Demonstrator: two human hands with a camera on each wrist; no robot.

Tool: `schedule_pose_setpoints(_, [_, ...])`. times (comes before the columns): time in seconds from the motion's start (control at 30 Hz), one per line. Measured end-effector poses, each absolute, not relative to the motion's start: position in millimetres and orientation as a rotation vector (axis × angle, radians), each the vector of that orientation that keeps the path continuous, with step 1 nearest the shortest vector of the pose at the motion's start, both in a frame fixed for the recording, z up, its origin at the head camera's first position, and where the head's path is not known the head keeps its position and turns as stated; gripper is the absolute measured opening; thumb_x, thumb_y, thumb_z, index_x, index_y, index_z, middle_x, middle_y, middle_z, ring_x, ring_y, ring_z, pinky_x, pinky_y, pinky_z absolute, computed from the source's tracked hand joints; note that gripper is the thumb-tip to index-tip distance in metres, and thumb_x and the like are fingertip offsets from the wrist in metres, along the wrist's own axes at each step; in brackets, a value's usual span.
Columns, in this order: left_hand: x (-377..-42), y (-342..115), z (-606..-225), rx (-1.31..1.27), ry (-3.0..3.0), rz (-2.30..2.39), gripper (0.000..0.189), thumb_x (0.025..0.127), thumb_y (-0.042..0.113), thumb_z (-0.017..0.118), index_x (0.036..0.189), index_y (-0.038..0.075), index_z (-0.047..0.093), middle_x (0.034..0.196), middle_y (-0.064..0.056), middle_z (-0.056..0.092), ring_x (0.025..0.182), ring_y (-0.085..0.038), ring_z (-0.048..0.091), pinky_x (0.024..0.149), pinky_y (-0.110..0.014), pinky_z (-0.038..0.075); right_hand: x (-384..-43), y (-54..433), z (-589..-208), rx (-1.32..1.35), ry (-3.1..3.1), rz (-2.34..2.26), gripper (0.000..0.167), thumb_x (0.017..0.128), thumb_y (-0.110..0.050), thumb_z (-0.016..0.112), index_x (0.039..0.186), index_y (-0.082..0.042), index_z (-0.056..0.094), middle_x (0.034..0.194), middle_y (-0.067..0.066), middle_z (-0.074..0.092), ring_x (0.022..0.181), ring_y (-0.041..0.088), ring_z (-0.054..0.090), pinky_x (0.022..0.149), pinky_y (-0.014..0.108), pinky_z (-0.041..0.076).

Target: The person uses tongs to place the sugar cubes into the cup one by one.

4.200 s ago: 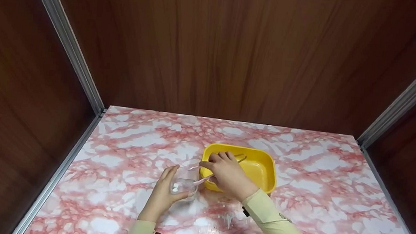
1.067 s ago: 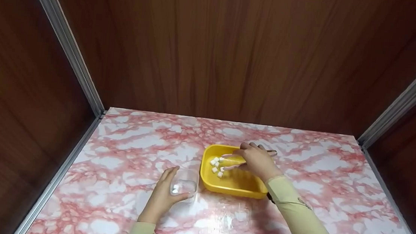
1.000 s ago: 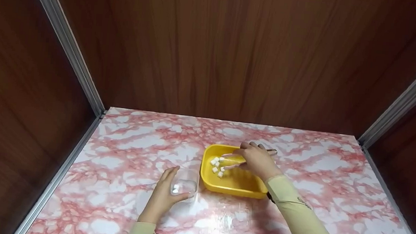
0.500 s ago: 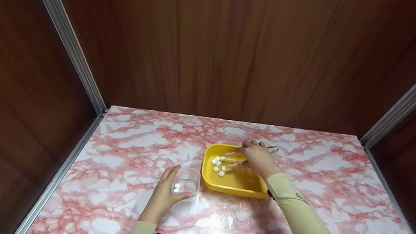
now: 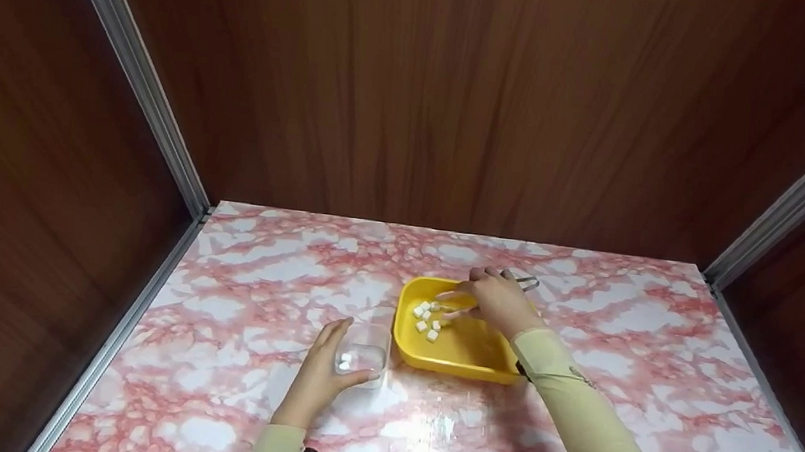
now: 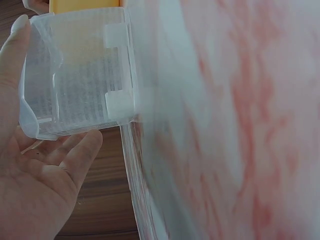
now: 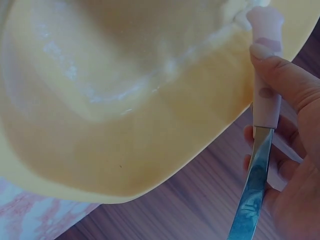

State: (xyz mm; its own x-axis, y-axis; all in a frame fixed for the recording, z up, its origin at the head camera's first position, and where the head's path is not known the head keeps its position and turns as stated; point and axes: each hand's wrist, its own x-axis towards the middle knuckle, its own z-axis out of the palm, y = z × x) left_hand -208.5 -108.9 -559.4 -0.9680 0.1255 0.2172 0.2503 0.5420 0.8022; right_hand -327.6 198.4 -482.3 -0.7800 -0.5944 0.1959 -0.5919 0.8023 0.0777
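My left hand (image 5: 321,364) grips a small clear plastic box (image 6: 82,75) standing on the table, thumb on its near side and fingers round the far side. White cubes (image 5: 345,361) lie in the box's left part. With my right hand (image 5: 503,302) I hold metal tongs (image 7: 266,107) with pink grips and tips, thumb on one arm and fingers on the other. The tips are spread apart inside a yellow basin (image 5: 448,368), close to several white cubes (image 5: 422,326) at its left end. The tongs' bent metal end (image 5: 530,284) sticks out behind the hand.
The basin stands just right of the clear box on a red-and-white marbled table (image 5: 233,328). Dark wood panels (image 5: 414,96) with grey metal corner rails (image 5: 145,87) enclose the back and sides.
About four seconds ago the tongs were over the clear box; my right hand has since moved right, over the basin. In the last second the tongs shift only slightly. My left hand keeps its grip.
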Motion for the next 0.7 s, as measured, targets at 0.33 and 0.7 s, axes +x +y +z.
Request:
schedule_pose_setpoints(0.33, [-207.7, -108.5, -559.4, -0.325, -2.648, -1.393, 0.100, 0.069, 0.050, 0.080, 0.147, 0.006, 0.035, 0.148, -0.011, 0.033, 0.134, -0.033, 0.033, 0.107, -0.048, 0.032, -330.8, 194.7, -485.8, 0.921, -2.737, -0.030, 0.032, 0.069, -0.025, 0.085, 0.100, -0.021, 0.077, 0.087, 0.003, 0.058, 0.085, 0.028, 0.051, 0.078, 0.047, 0.040])
schedule_pose_setpoints(0.7, [-208.2, -108.2, -559.1, -0.318, -2.662, -1.394, 0.095, 0.072, 0.038, 0.083, 0.148, 0.007, 0.034, 0.148, -0.012, 0.032, 0.134, -0.033, 0.033, 0.107, -0.048, 0.032, -332.7, 187.4, -490.5, 0.895, -2.724, -0.090, 0.029, 0.070, -0.024, 0.085, 0.097, -0.022, 0.077, 0.087, 0.004, 0.057, 0.086, 0.029, 0.053, 0.077, 0.048, 0.040])
